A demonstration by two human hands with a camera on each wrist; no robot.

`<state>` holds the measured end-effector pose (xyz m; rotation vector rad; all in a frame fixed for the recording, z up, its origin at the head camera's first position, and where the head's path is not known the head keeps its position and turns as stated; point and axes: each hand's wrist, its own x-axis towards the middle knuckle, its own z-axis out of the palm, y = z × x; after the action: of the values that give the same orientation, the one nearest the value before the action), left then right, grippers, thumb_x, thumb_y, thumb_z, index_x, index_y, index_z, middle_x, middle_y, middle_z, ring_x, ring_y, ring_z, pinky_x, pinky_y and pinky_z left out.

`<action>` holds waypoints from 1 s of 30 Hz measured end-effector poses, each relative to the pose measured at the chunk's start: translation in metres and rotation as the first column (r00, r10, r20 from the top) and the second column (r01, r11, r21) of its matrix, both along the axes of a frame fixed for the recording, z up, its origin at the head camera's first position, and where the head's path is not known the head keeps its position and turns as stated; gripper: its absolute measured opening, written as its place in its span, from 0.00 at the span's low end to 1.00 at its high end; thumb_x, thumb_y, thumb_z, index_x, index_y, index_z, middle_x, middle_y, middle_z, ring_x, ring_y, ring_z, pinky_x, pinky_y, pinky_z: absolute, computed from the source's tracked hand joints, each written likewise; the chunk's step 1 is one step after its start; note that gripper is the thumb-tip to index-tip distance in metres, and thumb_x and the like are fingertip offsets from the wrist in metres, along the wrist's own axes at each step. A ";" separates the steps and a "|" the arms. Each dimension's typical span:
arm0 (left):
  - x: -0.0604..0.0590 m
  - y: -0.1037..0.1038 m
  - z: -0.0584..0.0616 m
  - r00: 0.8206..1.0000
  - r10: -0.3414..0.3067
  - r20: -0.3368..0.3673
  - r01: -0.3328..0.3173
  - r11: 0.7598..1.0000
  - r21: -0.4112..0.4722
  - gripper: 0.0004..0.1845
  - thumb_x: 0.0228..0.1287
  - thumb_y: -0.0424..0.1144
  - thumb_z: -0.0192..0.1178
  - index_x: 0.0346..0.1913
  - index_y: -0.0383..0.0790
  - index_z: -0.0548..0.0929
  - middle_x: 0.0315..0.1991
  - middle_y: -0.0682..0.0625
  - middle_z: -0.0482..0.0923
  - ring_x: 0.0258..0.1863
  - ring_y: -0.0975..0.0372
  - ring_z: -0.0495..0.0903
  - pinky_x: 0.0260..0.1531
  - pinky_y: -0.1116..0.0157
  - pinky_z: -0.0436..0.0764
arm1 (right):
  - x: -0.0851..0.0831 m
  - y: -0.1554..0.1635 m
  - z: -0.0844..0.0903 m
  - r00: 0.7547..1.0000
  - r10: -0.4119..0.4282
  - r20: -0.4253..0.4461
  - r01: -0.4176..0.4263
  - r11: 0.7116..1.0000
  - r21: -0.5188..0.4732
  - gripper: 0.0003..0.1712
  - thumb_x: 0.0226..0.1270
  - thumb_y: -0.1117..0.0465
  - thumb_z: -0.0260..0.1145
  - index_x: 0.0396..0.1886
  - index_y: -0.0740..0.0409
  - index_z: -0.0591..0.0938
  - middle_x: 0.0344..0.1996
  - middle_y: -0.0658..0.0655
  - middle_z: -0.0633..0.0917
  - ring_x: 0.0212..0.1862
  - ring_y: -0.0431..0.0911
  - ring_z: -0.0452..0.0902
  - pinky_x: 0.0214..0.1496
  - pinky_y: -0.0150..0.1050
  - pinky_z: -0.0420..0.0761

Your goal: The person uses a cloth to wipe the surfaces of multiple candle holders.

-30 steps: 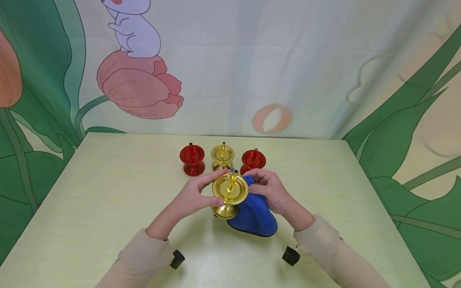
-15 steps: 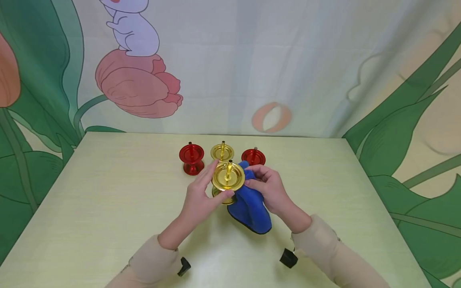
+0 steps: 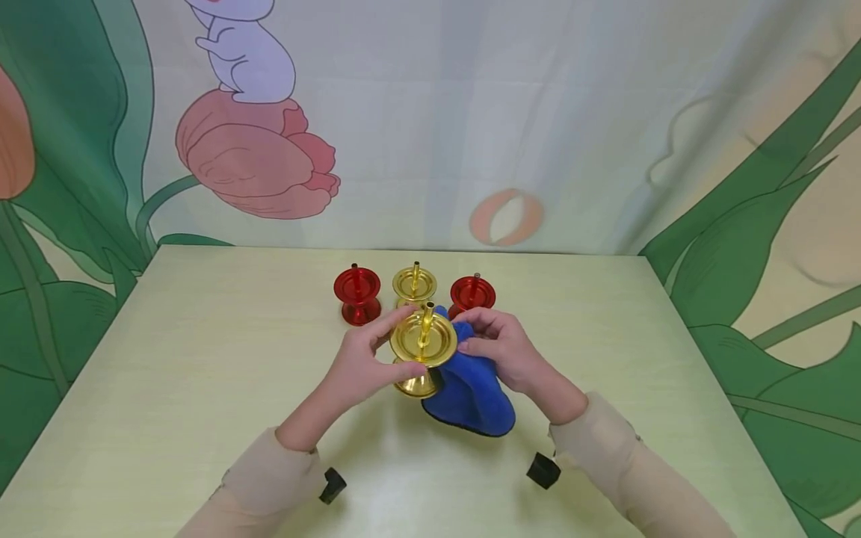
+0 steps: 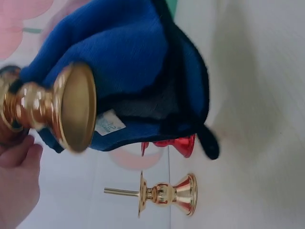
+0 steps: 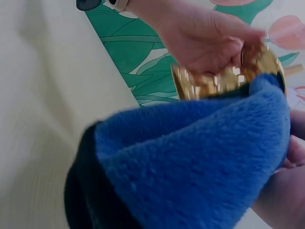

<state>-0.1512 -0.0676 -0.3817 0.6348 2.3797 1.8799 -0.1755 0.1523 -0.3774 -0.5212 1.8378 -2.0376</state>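
Observation:
A gold candle holder (image 3: 417, 381), with a dish and a thin upright tube, is held above the table by my left hand (image 3: 359, 366), thumb and fingers around its dish. Its flared foot shows large in the left wrist view. My right hand (image 3: 501, 351) pinches a blue plush cloth (image 3: 474, 392) with a dark edge and bunches it against the holder's right side. In the right wrist view the cloth (image 5: 200, 157) covers part of the gold holder (image 5: 209, 83). The right fingertips are partly hidden by the cloth.
Behind the hands stand a red candle holder (image 3: 359, 295), a gold one (image 3: 415, 284) and another red one (image 3: 473, 293), in a row on the pale table (image 3: 235, 359). A printed curtain (image 3: 403, 134) hangs behind the table's far edge.
The held gold candle holder swung more upright and away, then tipped back toward me. The left hand turned along with it. The right hand keeps hold of the cloth, which has shifted slightly.

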 end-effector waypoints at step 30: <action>-0.034 -0.087 -0.009 0.889 0.454 0.066 -0.451 0.891 -0.060 0.41 0.45 0.45 0.67 0.64 0.43 0.62 0.63 0.51 0.63 0.62 0.59 0.63 0.56 0.65 0.68 | -0.003 0.036 -0.004 0.996 -0.051 0.073 0.022 0.935 0.354 0.21 0.56 0.68 0.61 0.50 0.71 0.71 0.35 0.47 0.81 0.37 0.43 0.77 0.41 0.34 0.79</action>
<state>-0.1856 -0.1546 -0.3908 -0.0128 2.6806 1.9476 -0.1786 0.1885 -0.3811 -0.3003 2.1119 -1.6650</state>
